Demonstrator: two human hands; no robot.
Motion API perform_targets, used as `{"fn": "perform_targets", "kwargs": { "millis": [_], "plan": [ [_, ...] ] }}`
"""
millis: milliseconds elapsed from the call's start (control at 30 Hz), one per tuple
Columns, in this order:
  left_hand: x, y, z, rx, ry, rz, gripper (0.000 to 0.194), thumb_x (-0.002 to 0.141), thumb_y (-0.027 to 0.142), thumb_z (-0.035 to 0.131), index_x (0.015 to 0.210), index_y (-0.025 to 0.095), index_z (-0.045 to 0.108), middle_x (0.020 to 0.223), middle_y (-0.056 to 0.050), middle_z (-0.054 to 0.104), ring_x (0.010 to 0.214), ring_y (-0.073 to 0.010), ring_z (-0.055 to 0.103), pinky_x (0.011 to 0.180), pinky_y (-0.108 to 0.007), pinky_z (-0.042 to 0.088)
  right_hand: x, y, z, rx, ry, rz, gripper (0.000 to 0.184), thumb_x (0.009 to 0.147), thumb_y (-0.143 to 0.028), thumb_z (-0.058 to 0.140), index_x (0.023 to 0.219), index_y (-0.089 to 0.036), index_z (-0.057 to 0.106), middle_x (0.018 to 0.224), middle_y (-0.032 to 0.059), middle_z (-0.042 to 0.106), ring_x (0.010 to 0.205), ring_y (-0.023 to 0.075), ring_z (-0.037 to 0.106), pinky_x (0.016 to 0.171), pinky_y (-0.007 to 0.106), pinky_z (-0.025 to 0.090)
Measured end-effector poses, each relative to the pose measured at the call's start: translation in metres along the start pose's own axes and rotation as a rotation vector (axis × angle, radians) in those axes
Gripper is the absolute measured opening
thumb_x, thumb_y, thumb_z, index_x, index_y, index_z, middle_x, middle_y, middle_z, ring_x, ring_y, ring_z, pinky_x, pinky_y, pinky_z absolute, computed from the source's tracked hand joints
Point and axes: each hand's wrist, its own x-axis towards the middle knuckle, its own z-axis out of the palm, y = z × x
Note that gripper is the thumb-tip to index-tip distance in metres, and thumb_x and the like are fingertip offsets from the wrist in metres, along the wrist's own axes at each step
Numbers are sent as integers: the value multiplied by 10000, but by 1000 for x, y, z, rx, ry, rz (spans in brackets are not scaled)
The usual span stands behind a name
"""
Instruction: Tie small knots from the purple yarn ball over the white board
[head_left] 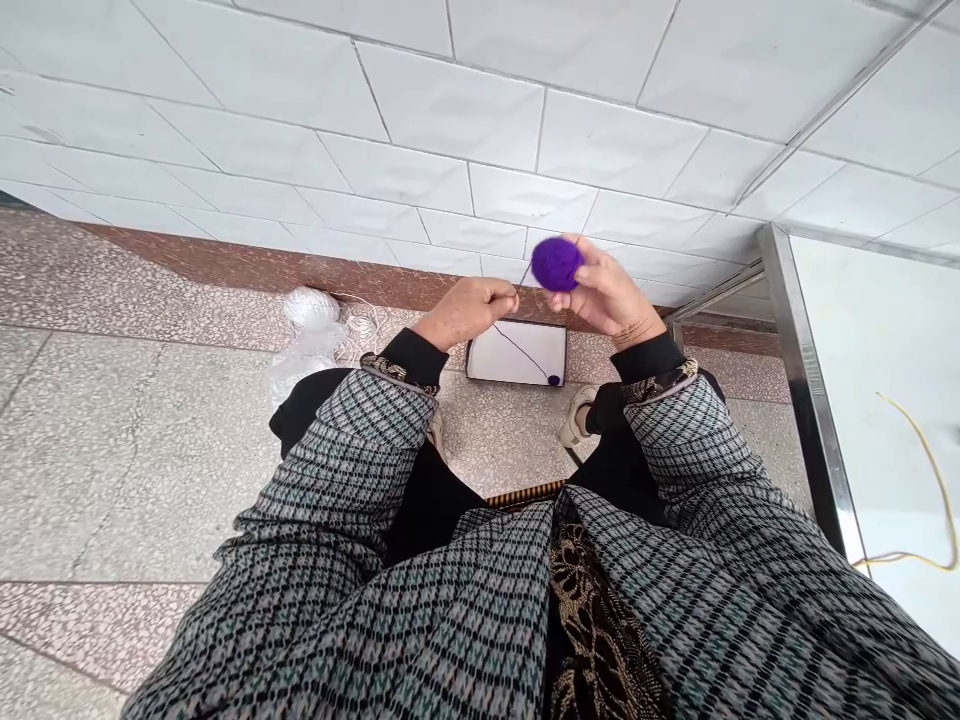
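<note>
My right hand point(606, 292) holds a purple yarn ball point(557, 264) up in front of me, over the far right corner of a shallow tray point(486, 358) that sits on the floor. Thumb and fingers curve around the ball's right side and underside, only as wide as the ball itself. My left hand point(466, 308) is beside it, a little apart from the ball, over the tray's far left corner; its thumb and forefinger are pinched narrow on a dark strand point(525, 352). From that pinch, one length slants up to the ball, and another runs down across the tray's white bottom to a small purple ball point(553, 380) in its near right corner.

The tray lies between my shoes point(576, 416), its far edge toward the tiled wall point(510, 190). On the floor to the left, well apart from the tray, I see a white yarn ball point(310, 307) with clear plastic point(313, 340) against it and loose white loops point(363, 326) just beside. To my right stands a white desk point(885, 330) with a metal edge; a yellow cord point(935, 475) bends across its top, reaching the left edge.
</note>
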Motion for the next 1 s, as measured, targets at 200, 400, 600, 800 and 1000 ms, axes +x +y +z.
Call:
{"fn": "perform_targets", "kwargs": {
  "millis": [200,400,600,800,1000],
  "plan": [
    [-3,10,7,37,-228,108,207,898,308,593,810,182,731,783,-16,713,736,-145,606,751,-283,463,12,25,-4,-483,191,116,455,735,-168,792,1096,-221,520,976,3,607,760,129,556,663,261,505],
    [-1,6,-4,44,49,-27,220,894,298,589,751,168,694,705,-5,654,700,-150,557,708,-295,443,-1,12,1,-280,-340,230,454,722,-269,867,1058,-208,568,961,8,663,736,128,622,654,273,545],
    [0,9,5,17,-117,26,218,897,295,580,768,176,709,736,-3,691,717,-145,587,757,-294,467,6,7,-2,-27,115,17,621,767,-528,913,1082,-252,454,961,-2,628,742,122,653,644,256,560],
    [-4,17,0,61,-81,58,195,897,300,595,783,179,697,774,-22,686,736,-152,582,761,-309,457,12,27,0,-487,33,257,423,744,-156,849,985,-223,508,805,-35,593,621,102,554,512,212,451],
    [1,9,-8,58,46,-26,224,915,285,567,758,165,675,728,-11,642,715,-154,545,736,-308,430,-1,5,2,-87,-258,142,544,729,-364,901,1125,-206,563,985,14,647,707,102,617,607,241,547]
  ]
}}
